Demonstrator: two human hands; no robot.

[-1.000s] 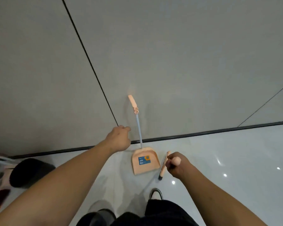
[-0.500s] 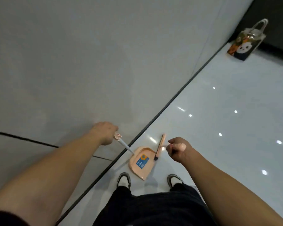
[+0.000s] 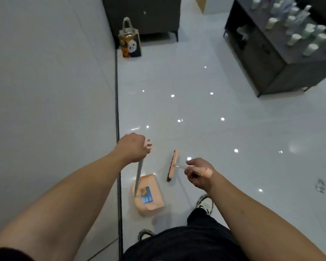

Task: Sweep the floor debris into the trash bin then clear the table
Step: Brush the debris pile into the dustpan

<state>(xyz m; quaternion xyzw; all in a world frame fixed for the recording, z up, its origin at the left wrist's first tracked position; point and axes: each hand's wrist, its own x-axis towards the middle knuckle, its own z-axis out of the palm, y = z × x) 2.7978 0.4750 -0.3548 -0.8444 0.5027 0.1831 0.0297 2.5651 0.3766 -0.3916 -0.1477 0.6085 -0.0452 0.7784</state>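
My left hand [image 3: 133,147] grips the top of a long grey handle that runs down to a peach dustpan [image 3: 149,194] with a blue label, low over the white floor beside the wall. My right hand [image 3: 199,173] grips the peach end of a broom handle; the peach broom head [image 3: 172,165] with dark bristles hangs just left of that hand, above the floor. Small crumpled whitish debris [image 3: 320,186] lies on the floor at the far right edge.
A grey wall [image 3: 51,91] runs along the left with a dark baseboard. A panda-print bag [image 3: 130,42] stands against a dark cabinet [image 3: 143,14] ahead. A dark low table [image 3: 282,53] with several white cups is at the upper right. My shoes [image 3: 205,203] show below.
The view has swung from the wall into the room. My left hand closed on the dustpan handle and carried the pan off the wall; the broom stays in my right hand.
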